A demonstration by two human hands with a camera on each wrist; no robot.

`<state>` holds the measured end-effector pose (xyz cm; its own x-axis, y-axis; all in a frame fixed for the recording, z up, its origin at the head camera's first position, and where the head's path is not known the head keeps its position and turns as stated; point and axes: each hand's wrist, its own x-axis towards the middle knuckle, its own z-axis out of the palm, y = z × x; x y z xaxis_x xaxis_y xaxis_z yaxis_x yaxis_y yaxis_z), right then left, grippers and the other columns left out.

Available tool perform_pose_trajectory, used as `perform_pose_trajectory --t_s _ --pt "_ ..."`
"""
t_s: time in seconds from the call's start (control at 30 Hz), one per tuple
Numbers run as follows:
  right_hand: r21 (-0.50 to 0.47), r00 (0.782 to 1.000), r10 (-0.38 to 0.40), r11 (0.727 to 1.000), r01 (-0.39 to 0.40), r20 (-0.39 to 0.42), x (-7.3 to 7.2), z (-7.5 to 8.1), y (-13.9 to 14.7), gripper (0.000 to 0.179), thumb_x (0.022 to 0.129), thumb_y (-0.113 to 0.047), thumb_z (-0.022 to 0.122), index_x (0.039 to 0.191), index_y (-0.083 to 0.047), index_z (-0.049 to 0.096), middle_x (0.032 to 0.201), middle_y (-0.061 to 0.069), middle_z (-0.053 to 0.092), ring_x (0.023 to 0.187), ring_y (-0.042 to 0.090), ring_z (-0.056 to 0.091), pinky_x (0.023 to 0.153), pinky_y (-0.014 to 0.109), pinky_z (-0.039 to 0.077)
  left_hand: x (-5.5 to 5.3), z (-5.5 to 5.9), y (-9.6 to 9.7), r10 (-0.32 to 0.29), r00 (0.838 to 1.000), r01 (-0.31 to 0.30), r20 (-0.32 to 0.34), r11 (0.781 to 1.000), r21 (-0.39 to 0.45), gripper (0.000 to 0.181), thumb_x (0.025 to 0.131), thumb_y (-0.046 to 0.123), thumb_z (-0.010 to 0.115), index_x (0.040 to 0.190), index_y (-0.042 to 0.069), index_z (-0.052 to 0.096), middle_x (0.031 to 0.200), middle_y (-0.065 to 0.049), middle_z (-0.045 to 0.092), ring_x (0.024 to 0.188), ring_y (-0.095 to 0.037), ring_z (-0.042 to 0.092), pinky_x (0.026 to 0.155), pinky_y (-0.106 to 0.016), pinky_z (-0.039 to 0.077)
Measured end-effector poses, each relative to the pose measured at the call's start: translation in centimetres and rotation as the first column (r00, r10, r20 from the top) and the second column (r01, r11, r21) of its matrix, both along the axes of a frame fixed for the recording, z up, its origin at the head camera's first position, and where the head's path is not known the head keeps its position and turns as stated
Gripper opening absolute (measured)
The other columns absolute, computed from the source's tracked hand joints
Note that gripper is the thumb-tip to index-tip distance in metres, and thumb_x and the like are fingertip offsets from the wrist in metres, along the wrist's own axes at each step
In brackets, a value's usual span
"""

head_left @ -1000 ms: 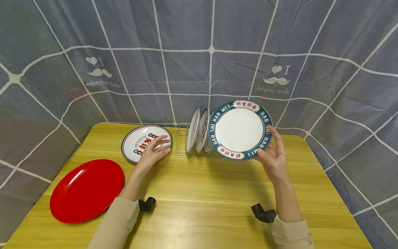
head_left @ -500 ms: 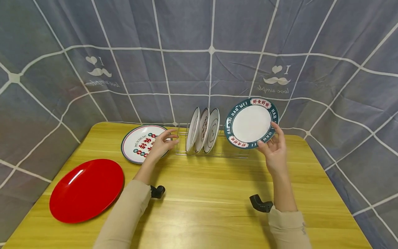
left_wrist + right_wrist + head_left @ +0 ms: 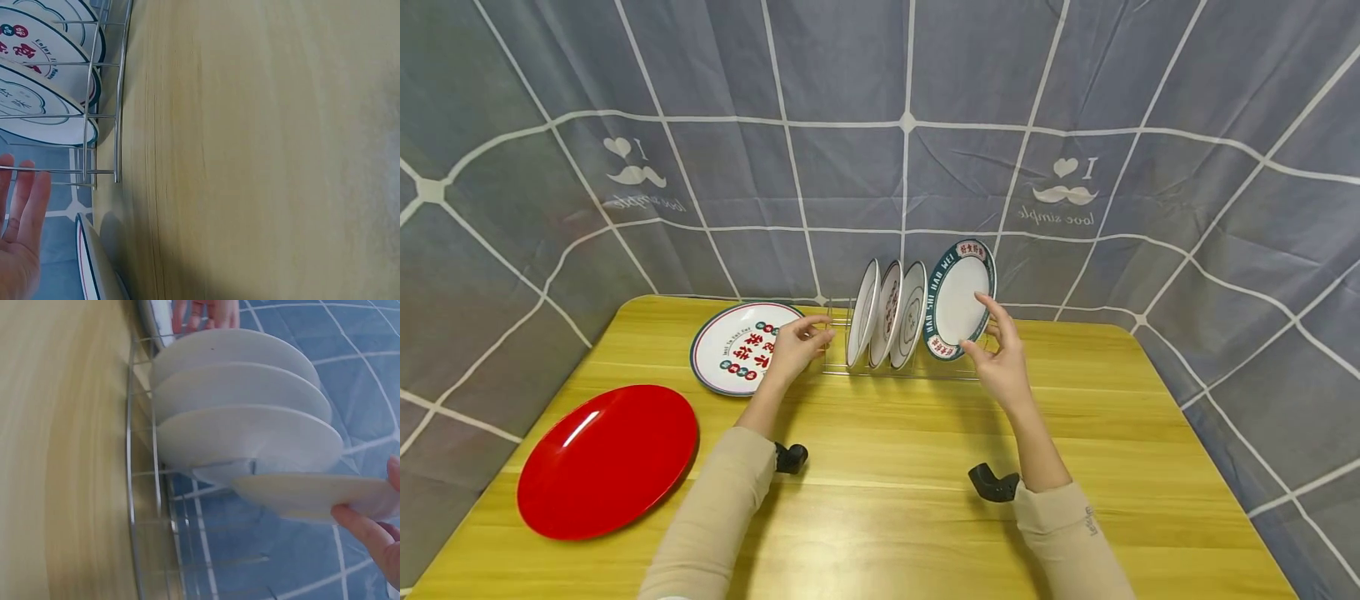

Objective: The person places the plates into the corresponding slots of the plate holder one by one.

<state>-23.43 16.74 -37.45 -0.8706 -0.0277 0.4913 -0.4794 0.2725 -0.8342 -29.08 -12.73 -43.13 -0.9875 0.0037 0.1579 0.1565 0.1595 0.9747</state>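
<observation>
My right hand [image 3: 1006,362] holds a white plate with a green lettered rim [image 3: 958,296] by its right edge, thumb in front and fingers along the rim. The plate is tilted, its lower edge over the right part of a wire dish rack [image 3: 943,377]. In the right wrist view this plate [image 3: 312,490] sits beside several white plates in the rack. My left hand [image 3: 796,346] pinches the rack's left end wire; in the left wrist view its fingertips [image 3: 42,181] meet the wire. The nearest racked plate [image 3: 910,317] stands upright, leaning slightly.
Left of the rack a white plate with red characters [image 3: 737,342] lies tilted on the wooden table [image 3: 880,500]. A large red oval plate [image 3: 610,462] lies at the front left. A grey-blue cloth with white lines [image 3: 850,175] hangs behind the table.
My right hand has carried the green-rimmed plate right, then back left and turned it more edge-on toward the rack. My left hand has moved right, from over the white plate to the rack's end.
</observation>
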Motion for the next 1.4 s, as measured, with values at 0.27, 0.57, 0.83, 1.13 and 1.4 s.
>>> perform_pose_trajectory --t_s 0.27,0.57,0.83,1.13,1.4 --pt "0.114 0.998 -0.032 0.993 0.026 0.054 -1.2 -1.2 -1.9 0.070 0.075 0.015 0.064 0.135 -0.016 0.043 0.128 0.021 0.039 0.107 0.039 0.048 0.068 0.030 0.055 -0.2 -0.2 -0.1 -0.012 1.000 0.011 0.025 0.999 0.032 0.029 0.085 0.006 0.064 0.110 -0.006 0.060 0.067 0.003 0.055 0.066 -0.011 0.061 0.072 -0.044 0.054" --pt "0.138 0.996 -0.039 0.990 0.028 0.080 -2.3 -3.4 -3.0 0.071 0.074 0.013 0.065 0.135 -0.016 0.043 0.123 0.024 0.038 0.106 0.042 0.048 0.062 0.022 0.054 -0.3 -0.4 -0.3 -0.044 0.998 0.042 0.035 0.998 0.055 0.031 0.086 0.005 0.063 0.113 -0.008 0.057 0.068 -0.001 0.055 0.068 -0.015 0.061 0.076 -0.053 0.050" --pt "0.137 0.995 -0.035 0.990 0.022 0.094 -2.6 -4.7 -3.1 0.070 0.075 0.011 0.065 0.135 -0.016 0.043 0.118 0.025 0.038 0.108 0.042 0.045 0.061 0.018 0.052 0.5 0.8 -0.2 -0.067 0.997 0.063 0.047 0.995 0.080 0.030 0.086 0.000 0.061 0.112 -0.012 0.055 0.067 -0.003 0.054 0.068 -0.016 0.060 0.076 -0.055 0.049" --pt "0.148 0.995 -0.026 0.989 0.012 0.095 -2.6 -5.0 -3.0 0.069 0.078 0.011 0.063 0.136 -0.019 0.042 0.125 0.026 0.035 0.110 0.036 0.042 0.058 0.016 0.050 0.3 0.4 -0.2 -0.065 0.997 0.062 0.045 0.995 0.078 0.031 0.086 0.004 0.062 0.113 -0.009 0.055 0.068 0.000 0.055 0.065 -0.009 0.060 0.077 -0.054 0.050" --pt "0.157 0.995 -0.010 0.988 -0.007 0.103 -2.0 -4.8 -3.0 0.067 0.084 0.003 0.061 0.141 -0.017 0.033 0.133 0.022 0.032 0.115 0.038 0.039 0.080 0.041 0.052 0.2 -0.5 0.0 -0.044 0.999 0.044 0.014 0.998 0.036 0.033 0.087 0.006 0.061 0.117 -0.006 0.056 0.077 -0.007 0.058 0.075 -0.022 0.062 0.078 -0.052 0.050"
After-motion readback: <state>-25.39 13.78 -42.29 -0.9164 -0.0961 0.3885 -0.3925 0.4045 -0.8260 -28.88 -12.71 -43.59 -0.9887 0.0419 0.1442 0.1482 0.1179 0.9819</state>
